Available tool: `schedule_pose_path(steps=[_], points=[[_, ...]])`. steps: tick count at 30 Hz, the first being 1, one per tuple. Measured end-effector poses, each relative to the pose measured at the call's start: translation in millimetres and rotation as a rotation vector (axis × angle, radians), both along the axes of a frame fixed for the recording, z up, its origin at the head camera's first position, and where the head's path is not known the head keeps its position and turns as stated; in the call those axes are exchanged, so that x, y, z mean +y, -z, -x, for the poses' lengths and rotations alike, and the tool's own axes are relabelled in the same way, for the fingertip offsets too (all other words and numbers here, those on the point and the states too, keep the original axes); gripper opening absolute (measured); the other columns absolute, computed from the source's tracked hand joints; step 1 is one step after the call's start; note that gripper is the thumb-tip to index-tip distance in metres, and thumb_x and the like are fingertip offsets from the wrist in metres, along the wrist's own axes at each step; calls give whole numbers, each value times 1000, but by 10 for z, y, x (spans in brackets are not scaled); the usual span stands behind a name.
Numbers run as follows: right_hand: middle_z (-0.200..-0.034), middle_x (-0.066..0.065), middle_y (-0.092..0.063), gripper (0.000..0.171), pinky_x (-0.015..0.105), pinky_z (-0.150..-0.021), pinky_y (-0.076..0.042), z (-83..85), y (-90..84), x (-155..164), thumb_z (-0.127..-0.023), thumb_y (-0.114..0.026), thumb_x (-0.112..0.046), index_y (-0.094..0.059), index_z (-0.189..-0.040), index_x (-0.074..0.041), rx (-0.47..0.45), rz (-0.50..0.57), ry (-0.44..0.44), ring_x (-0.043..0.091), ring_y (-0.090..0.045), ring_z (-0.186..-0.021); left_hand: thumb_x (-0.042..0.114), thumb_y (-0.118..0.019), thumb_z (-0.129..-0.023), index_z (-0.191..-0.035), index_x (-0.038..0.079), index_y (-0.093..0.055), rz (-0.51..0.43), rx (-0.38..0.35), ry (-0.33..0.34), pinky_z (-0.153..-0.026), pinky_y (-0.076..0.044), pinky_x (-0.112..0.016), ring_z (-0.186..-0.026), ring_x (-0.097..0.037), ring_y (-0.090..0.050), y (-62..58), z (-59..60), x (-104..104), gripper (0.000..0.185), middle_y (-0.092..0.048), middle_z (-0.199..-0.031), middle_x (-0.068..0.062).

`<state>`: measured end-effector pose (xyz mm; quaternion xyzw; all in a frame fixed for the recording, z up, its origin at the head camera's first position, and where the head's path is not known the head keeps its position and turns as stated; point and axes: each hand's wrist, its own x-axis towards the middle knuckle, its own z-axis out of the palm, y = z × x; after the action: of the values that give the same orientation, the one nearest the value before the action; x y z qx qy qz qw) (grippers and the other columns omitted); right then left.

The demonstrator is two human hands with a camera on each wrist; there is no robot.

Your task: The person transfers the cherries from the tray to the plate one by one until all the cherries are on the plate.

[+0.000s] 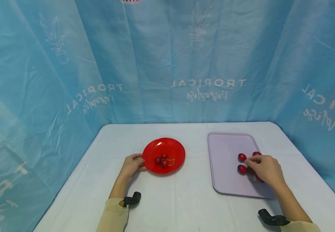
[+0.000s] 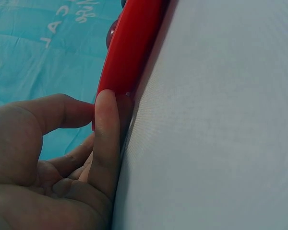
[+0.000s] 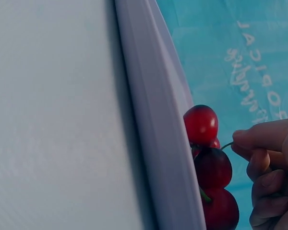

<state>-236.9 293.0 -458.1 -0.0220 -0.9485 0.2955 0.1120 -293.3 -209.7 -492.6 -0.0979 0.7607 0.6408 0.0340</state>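
My left hand (image 1: 132, 165) pinches the near-left rim of a red plate (image 1: 167, 145) between thumb and fingers; the left wrist view shows the plate's edge (image 2: 127, 52) between them. On the plate lie 3 red cherries (image 1: 157, 160), with stems showing. Over the right side of a lilac tray (image 1: 223, 170), my right hand (image 1: 267, 169) holds a thin green stem in its thumb and fingertip. In the right wrist view that stem runs down to a dark red cherry (image 3: 213, 167) among others. Several cherries (image 1: 241, 169) sit on the tray, some partly hidden by the hand.
Both plate and tray stand on a white-covered table (image 1: 190, 206), with a stretch of cloth between them. Blue printed curtains (image 1: 155, 64) hang behind and at both sides. A black wrist camera (image 1: 132, 198) is strapped to each forearm.
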Motion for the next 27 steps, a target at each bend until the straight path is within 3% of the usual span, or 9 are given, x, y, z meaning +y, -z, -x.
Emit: schedule_pose_path(steps=[9,15,27], points=[[-83,18,-68,36,29,-48,-46,-31,-45,-24,-87,-69,-30,-71,-99,4,81,-26,28,23,-56,-66,7,-57,-90,-127,-4,-53,-23,21,7,-67,-58,-30,-75,-21,-67,-8,-10,2,38,-65,-101,-17],[-86,19,-68,33,28,-50,-47,-32,-64,-38,-88,-68,-27,-70,-102,3,145,-18,26,24,-56,-68,9,-57,-91,-127,-1,-54,-23,15,0,-69,-57,-30,-75,-20,-67,-6,-9,-5,37,-65,-102,-15],[-79,9,-68,26,32,-56,-47,67,-72,-180,-88,-70,-24,-73,-99,0,264,-4,-40,23,-55,-70,10,-58,-91,-128,-1,-53,-31,13,5,-70,-57,-30,-77,-20,-67,-2,-13,-24,39,-64,-103,-15]])
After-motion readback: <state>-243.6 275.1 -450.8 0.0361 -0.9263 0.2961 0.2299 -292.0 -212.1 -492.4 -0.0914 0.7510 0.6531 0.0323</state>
